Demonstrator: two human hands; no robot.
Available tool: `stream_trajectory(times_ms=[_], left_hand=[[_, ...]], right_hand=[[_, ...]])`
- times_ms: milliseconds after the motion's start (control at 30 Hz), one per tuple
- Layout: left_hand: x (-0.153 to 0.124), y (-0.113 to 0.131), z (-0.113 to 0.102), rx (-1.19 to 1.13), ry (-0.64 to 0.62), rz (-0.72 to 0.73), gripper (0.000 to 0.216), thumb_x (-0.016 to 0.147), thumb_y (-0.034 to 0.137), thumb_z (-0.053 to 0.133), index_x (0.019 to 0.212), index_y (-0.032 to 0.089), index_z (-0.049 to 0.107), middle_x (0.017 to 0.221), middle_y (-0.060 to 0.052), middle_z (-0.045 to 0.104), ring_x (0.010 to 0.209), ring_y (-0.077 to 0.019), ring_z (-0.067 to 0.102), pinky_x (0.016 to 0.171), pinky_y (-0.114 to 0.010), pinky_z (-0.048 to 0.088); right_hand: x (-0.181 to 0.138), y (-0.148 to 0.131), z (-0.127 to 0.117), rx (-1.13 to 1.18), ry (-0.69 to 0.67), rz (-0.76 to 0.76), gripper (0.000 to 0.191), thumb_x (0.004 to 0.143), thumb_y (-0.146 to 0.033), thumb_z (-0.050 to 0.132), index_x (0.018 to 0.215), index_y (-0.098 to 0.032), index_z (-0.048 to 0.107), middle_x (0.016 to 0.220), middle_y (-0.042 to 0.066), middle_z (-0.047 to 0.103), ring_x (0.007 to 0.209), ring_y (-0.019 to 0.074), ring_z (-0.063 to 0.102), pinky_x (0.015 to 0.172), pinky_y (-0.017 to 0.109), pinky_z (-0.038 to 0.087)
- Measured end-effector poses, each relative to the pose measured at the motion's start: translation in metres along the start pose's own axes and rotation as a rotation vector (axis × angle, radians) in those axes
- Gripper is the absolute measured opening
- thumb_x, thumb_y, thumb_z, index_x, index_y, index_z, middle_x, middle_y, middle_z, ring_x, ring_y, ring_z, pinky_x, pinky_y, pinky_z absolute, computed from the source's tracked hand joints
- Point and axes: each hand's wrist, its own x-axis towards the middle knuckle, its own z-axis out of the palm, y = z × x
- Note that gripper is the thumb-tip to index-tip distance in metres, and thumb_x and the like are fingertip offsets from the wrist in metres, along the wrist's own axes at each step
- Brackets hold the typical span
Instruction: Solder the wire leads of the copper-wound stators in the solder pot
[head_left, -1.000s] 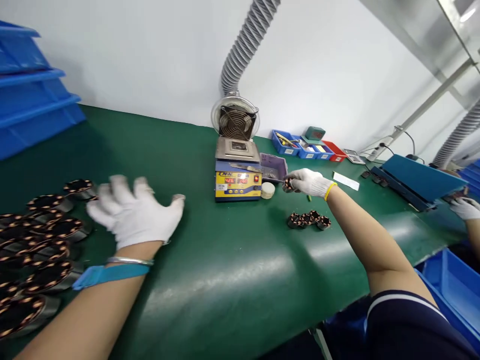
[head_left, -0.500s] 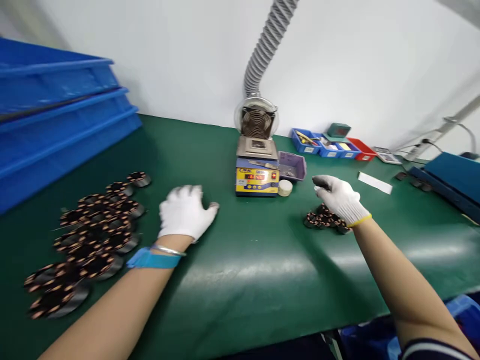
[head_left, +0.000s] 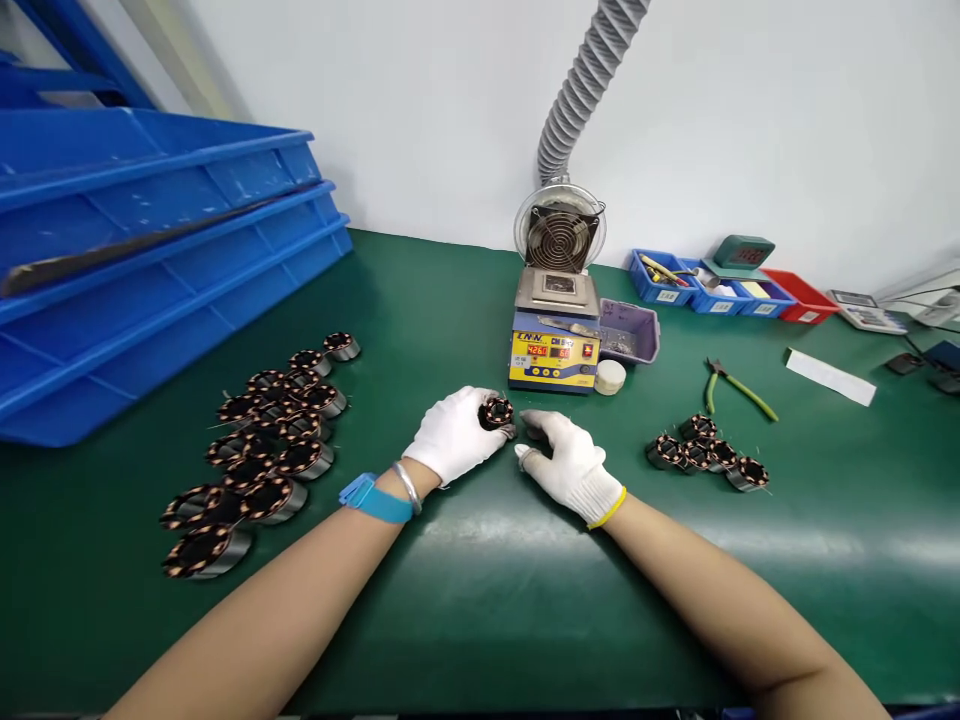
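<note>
Steadying wound core (head_left: 496,412) seems best well behind front edge of counter (head_left: 480,610): left hand (head_left: 454,438) clamped on core, right hand (head_left: 568,464) with fingers apart.

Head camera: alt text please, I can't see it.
The gloved left hand holds a copper-wound ring at a green bench, gloved right hand close by. Behind stands a yellow-fronted device; more rings sit left and right, pliers beyond the right cluster.

A copper-wound ring (head_left: 492,417) — opening upward — sits in the left hand (head_left: 456,432).
</note>
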Motion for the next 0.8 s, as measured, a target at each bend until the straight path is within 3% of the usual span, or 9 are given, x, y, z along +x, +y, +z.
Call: stream_trajectory(times_ms=[100,233,300,400,500,600,700,800], left_hand=[[-0.005,0.009,0.002,-0.027,-0.008,0.085,0.051,0.074,0.039,0.06,0.122,0.023,0.059,0.118,-0.007,0.065,0.106,-0.0278,0.063,0.09,-0.036,0.05],[-0.01,0.022,0.002,0.014,0.043,0.081,0.077,0.066,0.057,0.066,0.13,0.017,0.053,0.116,-0.012,0.064,0.107,-0.0335,0.062,0.09,-0.042,0.051],[-0.009,0.026,0.002,0.027,0.029,0.033,0.063,0.068,0.061,0.064,0.115,0.02,0.063,0.104,-0.011,0.067,0.098,-0.0342,0.065,0.082,-0.043,0.053],[-0.008,0.029,0.004,-0.008,0.028,0.019,0.035,0.077,0.049,0.058,0.097,0.023,0.069,0.096,-0.008,0.068,0.09,-0.0314,0.067,0.075,-0.041,0.054],[-0.011,0.027,0.01,-0.128,0.09,0.118,0.033,0.076,0.036,0.059,0.105,0.022,0.066,0.106,-0.007,0.067,0.096,-0.0266,0.066,0.084,-0.038,0.054],[-0.015,0.023,0.016,-0.269,0.151,0.246,0.04,0.075,0.025,0.059,0.114,0.019,0.06,0.122,-0.007,0.063,0.109,-0.0224,0.063,0.096,-0.033,0.051],[-0.016,0.02,0.021,-0.337,0.184,0.301,0.044,0.076,0.02,0.057,0.12,0.018,0.056,0.123,-0.006,0.064,0.113,-0.0193,0.062,0.099,-0.03,0.05],[-0.017,0.02,0.021,-0.343,0.198,0.28,0.042,0.078,0.023,0.059,0.119,0.019,0.056,0.117,-0.005,0.067,0.107,-0.019,0.064,0.096,-0.031,0.052]], right_hand=[[0.007,0.008,-0.002,0.162,-0.009,0.038,0.045,0.081,-0.033,0.061,0.125,-0.022,0.058,0.115,0.003,0.067,0.099,0.0189,0.066,0.089,0.034,0.053],[0.021,0.014,-0.009,0.12,-0.047,0.093,0.035,0.088,-0.038,0.054,0.119,-0.027,0.064,0.112,0.001,0.069,0.107,0.0222,0.064,0.096,0.039,0.049],[0.024,0.011,-0.014,0.06,-0.074,0.127,0.033,0.089,-0.041,0.052,0.117,-0.03,0.065,0.112,-0.001,0.069,0.109,0.0245,0.062,0.097,0.043,0.048],[0.024,0.003,-0.018,0.01,-0.071,0.164,0.037,0.087,-0.046,0.055,0.12,-0.032,0.064,0.115,-0.001,0.069,0.111,0.0276,0.061,0.097,0.046,0.047],[0.021,0.0,-0.017,0.048,-0.089,0.127,0.039,0.085,-0.044,0.059,0.122,-0.032,0.063,0.114,-0.001,0.069,0.109,0.0279,0.062,0.096,0.046,0.048],[0.018,0.004,-0.009,0.233,-0.106,0.039,0.039,0.083,-0.031,0.059,0.122,-0.028,0.062,0.111,-0.001,0.07,0.103,0.0222,0.065,0.096,0.039,0.05],[0.014,0.007,0.0,0.358,0.04,-0.052,0.04,0.081,-0.024,0.059,0.121,-0.022,0.061,0.114,0.003,0.068,0.104,0.0185,0.064,0.096,0.034,0.05],[0.011,0.006,0.004,0.273,0.249,-0.179,0.023,0.081,-0.024,0.059,0.102,-0.02,0.069,0.115,0.006,0.067,0.108,0.019,0.062,0.099,0.034,0.047]])
